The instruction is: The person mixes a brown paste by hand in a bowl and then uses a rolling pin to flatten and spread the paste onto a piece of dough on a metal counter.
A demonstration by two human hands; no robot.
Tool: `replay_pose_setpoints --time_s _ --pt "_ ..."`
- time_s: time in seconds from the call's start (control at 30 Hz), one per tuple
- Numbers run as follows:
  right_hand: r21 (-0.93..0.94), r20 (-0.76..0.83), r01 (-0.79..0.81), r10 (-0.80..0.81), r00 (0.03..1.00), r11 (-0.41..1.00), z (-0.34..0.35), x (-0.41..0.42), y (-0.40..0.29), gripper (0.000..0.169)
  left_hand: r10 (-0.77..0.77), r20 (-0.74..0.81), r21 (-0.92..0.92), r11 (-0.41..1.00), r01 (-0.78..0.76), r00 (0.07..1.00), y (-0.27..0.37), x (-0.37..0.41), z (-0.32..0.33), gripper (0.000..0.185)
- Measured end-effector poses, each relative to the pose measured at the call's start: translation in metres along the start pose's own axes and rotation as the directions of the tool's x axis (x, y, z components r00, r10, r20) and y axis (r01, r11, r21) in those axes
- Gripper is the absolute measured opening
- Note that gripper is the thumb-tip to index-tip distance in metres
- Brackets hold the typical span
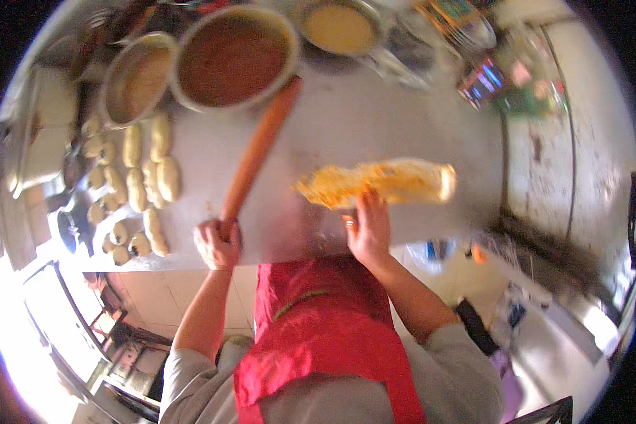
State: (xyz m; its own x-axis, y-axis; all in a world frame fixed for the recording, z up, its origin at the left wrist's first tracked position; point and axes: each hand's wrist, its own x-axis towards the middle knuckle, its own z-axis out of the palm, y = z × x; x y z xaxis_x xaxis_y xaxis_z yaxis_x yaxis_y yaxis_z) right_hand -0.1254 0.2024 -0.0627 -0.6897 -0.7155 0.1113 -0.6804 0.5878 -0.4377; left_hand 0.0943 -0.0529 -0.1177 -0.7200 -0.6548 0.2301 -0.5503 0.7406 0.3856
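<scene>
My left hand (218,243) is closed around the near end of a wooden rolling pin (259,153), which slants away to the right, its far end by the rim of a large bowl of dark reddish-brown filling. My right hand (370,228) rests with its fingertips on the near edge of a flattened strip of dough (376,183) smeared with an orange-yellow spread. The strip lies crosswise on the metal worktop (328,122), its right end pale and shiny. Whether the right fingers grip the dough or only touch it, I cannot tell. The rolling pin and strip do not touch.
Rows of pale dough pieces (168,179) lie on the left of the worktop. Behind stand the large bowl (236,108), a smaller bowl (106,100) and a pan with yellowish contents (339,26). Plastic bags (403,69) and a lit phone-like device (482,82) are at the back right.
</scene>
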Motion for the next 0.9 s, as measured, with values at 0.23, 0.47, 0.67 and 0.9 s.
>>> replay_pose_setpoints --time_s 0.23,0.47,0.67,0.9 --pt "0.07 0.1 0.452 -0.457 0.884 0.889 -0.002 0.224 -0.068 0.071 0.014 -0.012 0.007 1.0 -0.014 1.0 0.005 0.001 -0.001 0.036" --pt "-0.182 0.915 0.473 -0.028 0.403 0.862 0.015 0.329 -0.092 0.079 -0.017 -0.032 -0.015 1.0 0.017 0.999 0.009 0.004 -0.006 0.038" --pt "-0.065 0.823 0.516 -0.246 0.511 0.854 0.019 0.323 -0.087 0.048 -0.041 -0.002 -0.018 0.999 0.041 0.999 0.007 0.003 -0.008 0.036" --pt "0.78 0.228 0.058 -0.37 0.901 0.623 -0.01 0.248 -0.009 0.027 0.008 -0.046 0.025 1.0 -0.007 0.999 0.007 0.004 -0.003 0.034"
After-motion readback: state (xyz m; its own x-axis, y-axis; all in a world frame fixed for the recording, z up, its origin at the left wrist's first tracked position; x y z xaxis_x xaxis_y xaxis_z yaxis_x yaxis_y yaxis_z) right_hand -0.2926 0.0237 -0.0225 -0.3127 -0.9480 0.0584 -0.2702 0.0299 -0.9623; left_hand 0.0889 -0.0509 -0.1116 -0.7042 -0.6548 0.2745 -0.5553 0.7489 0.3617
